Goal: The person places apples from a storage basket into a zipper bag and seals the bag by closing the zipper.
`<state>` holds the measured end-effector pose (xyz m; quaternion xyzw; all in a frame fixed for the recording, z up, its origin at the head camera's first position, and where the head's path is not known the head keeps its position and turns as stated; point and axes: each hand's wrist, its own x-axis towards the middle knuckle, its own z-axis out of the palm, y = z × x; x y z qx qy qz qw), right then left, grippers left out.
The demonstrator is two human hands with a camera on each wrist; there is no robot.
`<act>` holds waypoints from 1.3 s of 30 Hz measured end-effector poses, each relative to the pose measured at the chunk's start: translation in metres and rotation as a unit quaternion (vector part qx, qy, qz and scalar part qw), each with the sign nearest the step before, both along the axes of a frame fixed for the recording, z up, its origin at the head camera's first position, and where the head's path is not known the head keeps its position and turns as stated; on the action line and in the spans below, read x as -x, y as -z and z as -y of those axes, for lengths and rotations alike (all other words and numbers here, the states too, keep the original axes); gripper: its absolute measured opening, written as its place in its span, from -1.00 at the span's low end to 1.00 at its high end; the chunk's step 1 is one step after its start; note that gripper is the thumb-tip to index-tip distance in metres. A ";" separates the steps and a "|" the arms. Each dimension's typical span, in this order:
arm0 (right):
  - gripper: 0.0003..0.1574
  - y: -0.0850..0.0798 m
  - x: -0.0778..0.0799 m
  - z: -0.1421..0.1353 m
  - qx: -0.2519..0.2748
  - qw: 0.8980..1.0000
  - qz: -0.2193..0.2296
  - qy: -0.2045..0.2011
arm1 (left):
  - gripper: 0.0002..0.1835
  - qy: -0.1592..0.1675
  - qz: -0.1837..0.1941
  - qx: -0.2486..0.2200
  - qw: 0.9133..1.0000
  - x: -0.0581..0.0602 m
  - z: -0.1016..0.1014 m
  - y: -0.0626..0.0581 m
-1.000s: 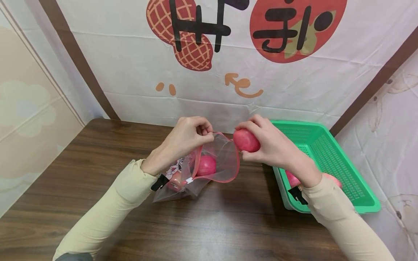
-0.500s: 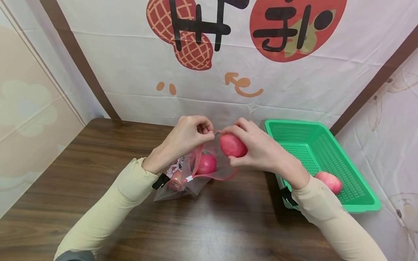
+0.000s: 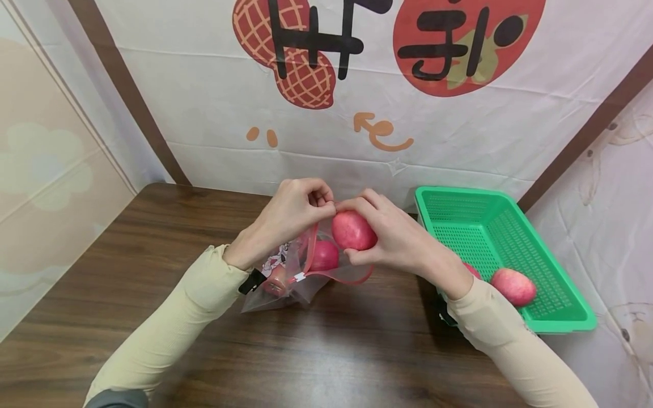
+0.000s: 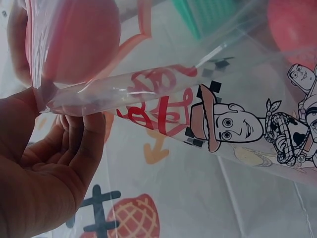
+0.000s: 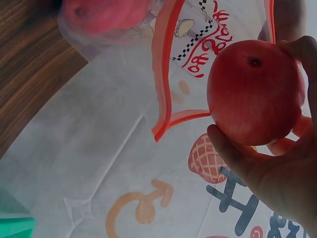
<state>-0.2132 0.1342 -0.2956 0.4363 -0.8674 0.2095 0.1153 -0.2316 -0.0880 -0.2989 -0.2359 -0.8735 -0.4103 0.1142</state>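
My left hand (image 3: pixel 291 212) pinches the rim of a clear zip bag (image 4: pixel 163 109) with red edging and printed cartoon figures. The slider (image 3: pixel 299 277) sits at the near end of its gaping mouth. Inside the bag lies a deep pink apple (image 3: pixel 324 256), and a paler apple (image 3: pixel 276 284) shows through the plastic to its left. My right hand (image 3: pixel 398 241) grips another apple (image 5: pixel 255 94), fingers on top and thumb underneath. That apple is at the bag's mouth, overlapping the red edge (image 5: pixel 163 69) in the head view, close beside the left fingertips.
A green basket (image 3: pixel 558 277) stands on the right of the brown wooden table (image 3: pixel 326 362). In it are a pink apple (image 3: pixel 513 287) and another apple (image 3: pixel 472 271) partly hidden by the right forearm. A printed white cloth (image 3: pixel 204 107) hangs behind the table.
My right hand has carried its apple leftward from beside the bag's right edge to over the mouth. The left hand keeps its pinch on the rim, nearly still.
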 end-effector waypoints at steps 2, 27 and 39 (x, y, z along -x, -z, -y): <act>-0.29 0.002 -0.001 0.001 0.001 1.000 0.008 0.002 | -0.96 -0.002 -0.001 0.000 1.000 0.000 0.000 0.000; -0.31 0.015 -0.008 0.014 -0.005 0.998 -0.027 -0.060 | -0.97 -0.015 -0.007 0.002 1.000 0.005 -0.004 -0.002; -0.28 0.029 -0.004 0.023 0.014 0.994 -0.017 -0.111 | -0.97 -0.017 -0.005 -0.003 1.000 0.006 -0.003 -0.001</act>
